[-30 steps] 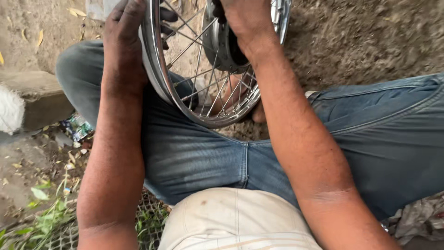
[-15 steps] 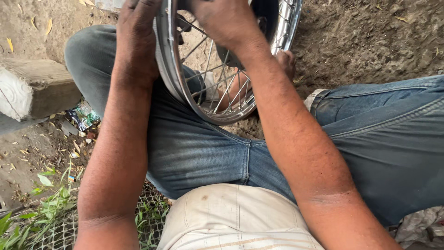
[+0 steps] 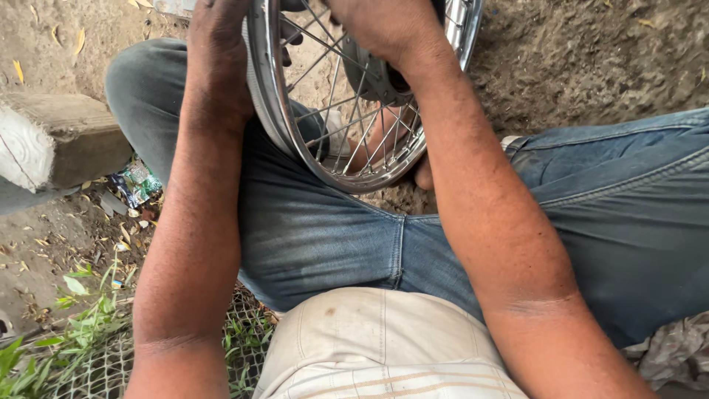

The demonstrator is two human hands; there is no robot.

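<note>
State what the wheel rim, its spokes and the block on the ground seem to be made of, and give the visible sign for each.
Wheel rim: likely chromed or polished steel; it mirrors light brightly.
Spokes: thin metal wire, silvery and straight.
Block: probably concrete or stone; grey, rough, with chipped edges and a pale painted end.

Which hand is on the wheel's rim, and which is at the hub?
The left hand grips the chrome rim; the right hand reaches across the spokes to the hub.

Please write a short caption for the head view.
Seated person's left hand and right hand grip a spoked wheel over jeans.
</note>
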